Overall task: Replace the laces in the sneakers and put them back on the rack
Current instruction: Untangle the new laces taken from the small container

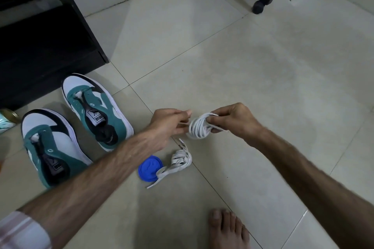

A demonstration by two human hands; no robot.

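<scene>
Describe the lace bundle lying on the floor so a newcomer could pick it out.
Start at the two green sneakers on the tiles. Right of them lies a blue lid; the loose bundle touches its right edge. Unlike the coil held in both hands, it lies flat, unheld.

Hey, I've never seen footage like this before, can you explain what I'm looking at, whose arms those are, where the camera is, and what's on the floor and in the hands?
There is no machine here. A person wears a wide-angle camera on the head, so this single picture looks forward and down at their own arms; their bare foot shows at the bottom.

The right hand holds a coiled bundle of white lace in its grip. The left hand pinches a loose end coming off that bundle, apparently to unwind it.

On the tiled floor stand two green, white and black sneakers, side by side; their eyelets look empty. Nearer the person lies a second, knotted white lace, partly over a blue round lid-like thing. Dark furniture stands beyond the shoes; whether it is the rack, I cannot tell.
</scene>
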